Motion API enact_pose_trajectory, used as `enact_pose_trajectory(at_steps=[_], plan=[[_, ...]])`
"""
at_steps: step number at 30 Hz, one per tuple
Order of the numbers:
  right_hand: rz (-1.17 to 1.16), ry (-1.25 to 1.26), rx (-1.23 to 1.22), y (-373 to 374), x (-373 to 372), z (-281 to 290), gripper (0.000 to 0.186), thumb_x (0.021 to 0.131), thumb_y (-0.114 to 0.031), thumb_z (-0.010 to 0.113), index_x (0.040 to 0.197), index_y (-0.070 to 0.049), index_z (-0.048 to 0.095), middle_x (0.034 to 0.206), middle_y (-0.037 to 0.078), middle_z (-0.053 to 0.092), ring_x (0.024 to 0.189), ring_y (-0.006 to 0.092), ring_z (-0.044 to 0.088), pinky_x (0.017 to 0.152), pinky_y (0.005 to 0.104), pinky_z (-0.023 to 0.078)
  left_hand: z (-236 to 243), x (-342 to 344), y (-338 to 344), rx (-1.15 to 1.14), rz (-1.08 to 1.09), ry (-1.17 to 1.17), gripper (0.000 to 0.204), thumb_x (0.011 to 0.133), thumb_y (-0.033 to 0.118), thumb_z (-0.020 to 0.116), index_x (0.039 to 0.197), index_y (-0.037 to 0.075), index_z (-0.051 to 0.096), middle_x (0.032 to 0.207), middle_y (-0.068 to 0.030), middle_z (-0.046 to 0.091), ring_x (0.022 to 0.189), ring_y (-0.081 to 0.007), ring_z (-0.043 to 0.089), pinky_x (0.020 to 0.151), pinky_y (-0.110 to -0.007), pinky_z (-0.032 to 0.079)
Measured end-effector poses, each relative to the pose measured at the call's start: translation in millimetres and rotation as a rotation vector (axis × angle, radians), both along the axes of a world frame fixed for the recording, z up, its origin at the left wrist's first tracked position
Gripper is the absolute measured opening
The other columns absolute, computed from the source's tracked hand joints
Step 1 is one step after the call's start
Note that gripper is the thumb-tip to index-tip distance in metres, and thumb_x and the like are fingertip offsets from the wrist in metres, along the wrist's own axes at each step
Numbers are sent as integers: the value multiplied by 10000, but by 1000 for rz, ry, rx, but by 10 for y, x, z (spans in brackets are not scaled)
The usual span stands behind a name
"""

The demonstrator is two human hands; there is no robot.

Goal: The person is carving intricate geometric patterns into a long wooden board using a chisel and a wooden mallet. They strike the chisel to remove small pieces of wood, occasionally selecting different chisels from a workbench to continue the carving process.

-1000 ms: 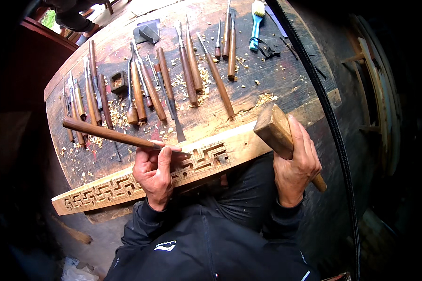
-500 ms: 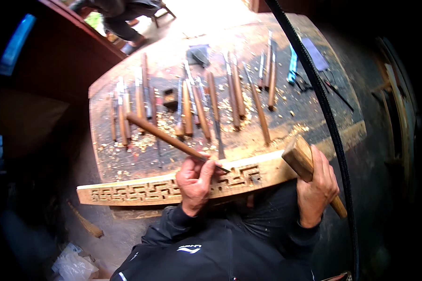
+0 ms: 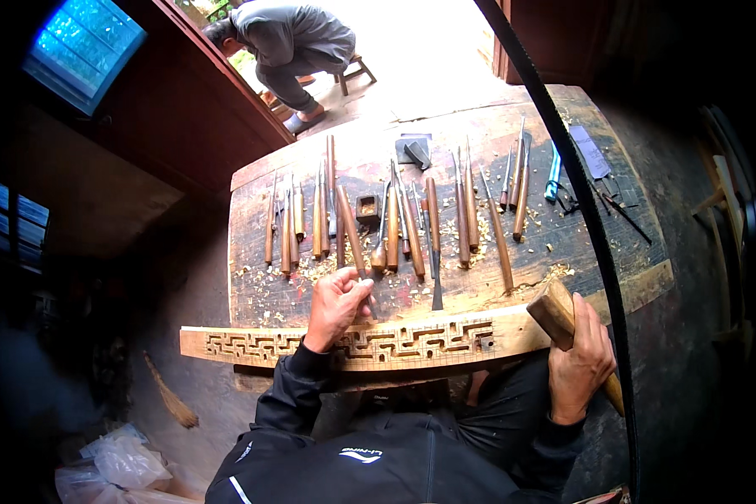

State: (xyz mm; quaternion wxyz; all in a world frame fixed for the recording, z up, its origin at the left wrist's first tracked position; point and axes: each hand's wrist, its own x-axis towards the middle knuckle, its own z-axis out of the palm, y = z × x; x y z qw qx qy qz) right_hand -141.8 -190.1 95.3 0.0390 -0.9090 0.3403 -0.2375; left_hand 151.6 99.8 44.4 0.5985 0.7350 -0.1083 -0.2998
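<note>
A long pale wooden board with a cut-out fretwork pattern lies across the near edge of the worktable. Above its middle, my left hand is closed around a chisel. The chisel's wooden handle points away from me. Its blade is partly hidden by my fingers, and I cannot tell whether the tip touches the board. At the board's right end, my right hand grips a wooden mallet with a block head, its handle slanting down to the right.
Several wood-handled chisels lie in a row on the worktable among shavings. Behind them are a small dark box and a dark stone-like block. A black strap crosses the view. A person sits beyond.
My left hand has lifted the chisel from the carved pattern and swung its handle from leftward to pointing away. The mallet stays in my right hand. The view has tilted up and shifted.
</note>
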Motion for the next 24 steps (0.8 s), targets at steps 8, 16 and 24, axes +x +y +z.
enact_pose_trajectory(at_steps=[8,16,24], plan=[[25,-23,-23,-2,12,25,570,837,76,740,1398,-26,728,1276,150,762,1077,401,738,925,480,592,-150,186,50,169,2,-180,165,1059,128,786,1113,-28,789,742,-17,751,581,-67,668,526,-240,513],[-4,-29,16,-12,-40,48,641,784,71,747,1413,-51,726,1300,139,766,1108,398,731,951,488,585,-164,252,-71,602,63,-789,303,968,264,856,1201,71,841,791,-77,802,679,-208,755,635,-371,567],[-15,0,53,-12,-38,23,714,745,60,736,1444,-84,725,1330,142,767,1144,391,731,987,488,577,110,53,-111,693,90,-995,342,964,307,893,1271,175,824,808,-94,826,719,-283,813,681,-436,603]])
